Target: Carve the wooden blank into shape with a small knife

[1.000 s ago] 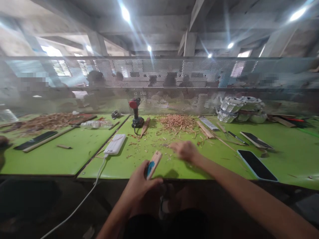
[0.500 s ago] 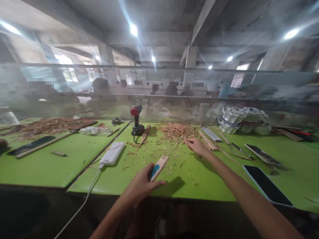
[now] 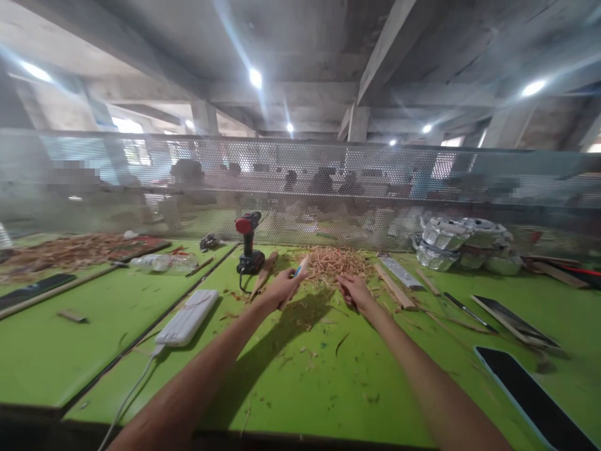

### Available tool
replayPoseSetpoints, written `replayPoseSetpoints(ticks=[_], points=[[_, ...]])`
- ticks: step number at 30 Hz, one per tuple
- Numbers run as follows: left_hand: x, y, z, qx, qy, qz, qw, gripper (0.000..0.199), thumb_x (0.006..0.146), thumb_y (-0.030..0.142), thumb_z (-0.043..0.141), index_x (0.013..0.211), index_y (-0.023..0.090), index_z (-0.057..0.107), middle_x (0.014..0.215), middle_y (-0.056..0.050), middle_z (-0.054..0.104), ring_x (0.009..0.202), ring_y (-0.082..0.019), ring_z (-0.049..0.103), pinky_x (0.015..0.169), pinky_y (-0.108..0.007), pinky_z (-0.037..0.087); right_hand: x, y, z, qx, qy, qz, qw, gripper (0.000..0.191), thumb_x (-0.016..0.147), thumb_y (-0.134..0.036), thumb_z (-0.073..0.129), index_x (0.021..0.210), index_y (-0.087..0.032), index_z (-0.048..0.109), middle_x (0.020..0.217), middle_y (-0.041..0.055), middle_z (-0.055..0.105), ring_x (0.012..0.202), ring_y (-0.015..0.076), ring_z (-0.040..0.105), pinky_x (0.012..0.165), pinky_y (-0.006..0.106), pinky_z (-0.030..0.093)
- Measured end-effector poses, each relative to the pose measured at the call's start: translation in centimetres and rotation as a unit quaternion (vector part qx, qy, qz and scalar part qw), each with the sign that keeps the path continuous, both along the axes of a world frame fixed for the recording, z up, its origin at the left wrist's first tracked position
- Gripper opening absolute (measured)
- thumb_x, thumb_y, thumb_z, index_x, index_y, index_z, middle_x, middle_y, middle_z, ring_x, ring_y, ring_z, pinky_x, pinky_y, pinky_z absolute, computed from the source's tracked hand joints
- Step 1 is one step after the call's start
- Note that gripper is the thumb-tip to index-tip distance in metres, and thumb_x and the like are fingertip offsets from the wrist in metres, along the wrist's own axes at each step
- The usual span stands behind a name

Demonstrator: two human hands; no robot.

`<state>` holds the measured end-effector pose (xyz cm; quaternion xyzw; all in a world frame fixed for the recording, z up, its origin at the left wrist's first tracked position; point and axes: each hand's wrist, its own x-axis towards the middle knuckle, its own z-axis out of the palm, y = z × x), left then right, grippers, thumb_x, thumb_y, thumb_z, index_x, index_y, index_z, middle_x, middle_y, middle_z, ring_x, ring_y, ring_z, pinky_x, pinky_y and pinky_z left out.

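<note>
Here's the blue-marked wooden piece [image 3: 303, 269], at the near-left edge of the shavings pile [image 3: 340, 262], gripped by the left hand [image 3: 280, 289], fingers wrapped round it! Right hand [image 3: 355, 293] just before the pile, fingers curled; can't tell whether they're pinching anything. Left of the pile, a drill [image 3: 248, 245] stands upright.

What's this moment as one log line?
left hand: holds wooden piece | right hand: near wood shavings, contact unclear | drill: upright
</note>
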<state>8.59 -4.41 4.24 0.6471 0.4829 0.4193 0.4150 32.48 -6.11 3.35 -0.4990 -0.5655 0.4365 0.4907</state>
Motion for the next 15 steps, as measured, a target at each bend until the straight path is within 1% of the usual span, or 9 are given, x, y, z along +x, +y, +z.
replayPoseSetpoints(ticks=[3, 5, 6, 7, 9, 11, 13, 15], points=[[-0.1, 0.1, -0.8, 0.045, 0.008, 0.021, 0.999, 0.054, 0.079, 0.069, 0.066, 0.089, 0.017, 0.057, 0.067, 0.002, 0.052, 0.057, -0.013, 0.046, 0.052, -0.026, 0.035, 0.1, 0.1, -0.5, 0.021, -0.025, -0.012, 0.999, 0.037, 0.083, -0.059, 0.065, 0.077, -0.022, 0.061, 0.054, -0.0045, 0.046, 0.044, 0.0099, 0.033, 0.043, 0.026, 0.025], [-0.4, -0.1, -1.0, 0.09, 0.035, 0.032, 0.995, 0.051, 0.078, 0.067, 0.067, 0.086, 0.017, 0.056, 0.073, 0.0, 0.055, 0.064, -0.015, 0.05, 0.058, -0.027, 0.037, -0.1, 0.3, -0.7, 0.052, -0.062, -0.034, 0.996, 0.036, 0.085, -0.058, 0.063, 0.081, -0.022, 0.066, 0.054, -0.0044, 0.047, 0.046, 0.0119, 0.037, 0.046, 0.027, 0.031], [-0.6, -0.2, -1.0, 0.106, 0.05, 0.038, 0.992, 0.05, 0.079, 0.066, 0.067, 0.086, 0.018, 0.056, 0.075, 0.0, 0.055, 0.067, -0.016, 0.051, 0.06, -0.028, 0.037, -0.3, 0.5, -0.8, 0.07, -0.085, -0.041, 0.993, 0.036, 0.086, -0.057, 0.063, 0.085, -0.021, 0.068, 0.056, -0.0034, 0.05, 0.049, 0.0133, 0.041, 0.049, 0.028, 0.035], [-0.8, -0.3, -1.0, 0.117, 0.065, 0.045, 0.99, 0.048, 0.081, 0.065, 0.065, 0.085, 0.018, 0.055, 0.076, -0.001, 0.056, 0.069, -0.016, 0.051, 0.061, -0.028, 0.037, -0.4, 0.6, -0.9, 0.09, -0.107, -0.044, 0.989, 0.035, 0.086, -0.055, 0.063, 0.088, -0.021, 0.07, 0.061, -0.0017, 0.056, 0.054, 0.0151, 0.047, 0.053, 0.029, 0.04], [-1.0, -0.6, -1.0, 0.128, 0.089, 0.06, 0.986, 0.045, 0.085, 0.063, 0.062, 0.085, 0.019, 0.052, 0.076, 0.0, 0.055, 0.07, -0.017, 0.05, 0.062, -0.028, 0.035, -0.7, 0.8, -1.2, 0.127, -0.142, -0.043, 0.981, 0.032, 0.085, -0.05, 0.065, 0.093, -0.02, 0.072, 0.077, 0.0037, 0.068, 0.069, 0.0194, 0.059, 0.067, 0.033, 0.049], [-1.0, -0.8, -1.0, 0.142, 0.108, 0.062, 0.982, 0.042, 0.088, 0.061, 0.059, 0.083, 0.02, 0.051, 0.075, 0.0, 0.054, 0.07, -0.017, 0.05, 0.063, -0.028, 0.034, -0.8, 1.0, -1.6, 0.149, -0.167, -0.042, 0.974, 0.029, 0.084, -0.045, 0.066, 0.097, -0.019, 0.073, 0.093, 0.0081, 0.073, 0.084, 0.0232, 0.064, 0.08, 0.038, 0.051], [-0.9, -0.9, -1.1, 0.155, 0.119, 0.052, 0.979, 0.038, 0.092, 0.057, 0.054, 0.083, 0.021, 0.051, 0.075, 0.0, 0.055, 0.072, -0.018, 0.05, 0.064, -0.029, 0.034, -0.9, 1.2, -1.9, 0.157, -0.192, -0.049, 0.967, 0.028, 0.083, -0.043, 0.066, 0.097, -0.019, 0.072, 0.097, 0.0094, 0.074, 0.088, 0.0248, 0.066, 0.085, 0.041, 0.051], [-0.7, -1.0, -1.2, 0.164, 0.121, 0.04, 0.978, 0.033, 0.095, 0.051, 0.049, 0.084, 0.02, 0.053, 0.076, -0.001, 0.056, 0.073, -0.018, 0.051, 0.065, -0.029, 0.033, -1.0, 1.2, -2.1, 0.167, -0.211, -0.058, 0.961, 0.028, 0.084, -0.045, 0.065, 0.095, -0.02, 0.072, 0.096, 0.0094, 0.073, 0.088, 0.0251, 0.065, 0.085, 0.041, 0.051]])
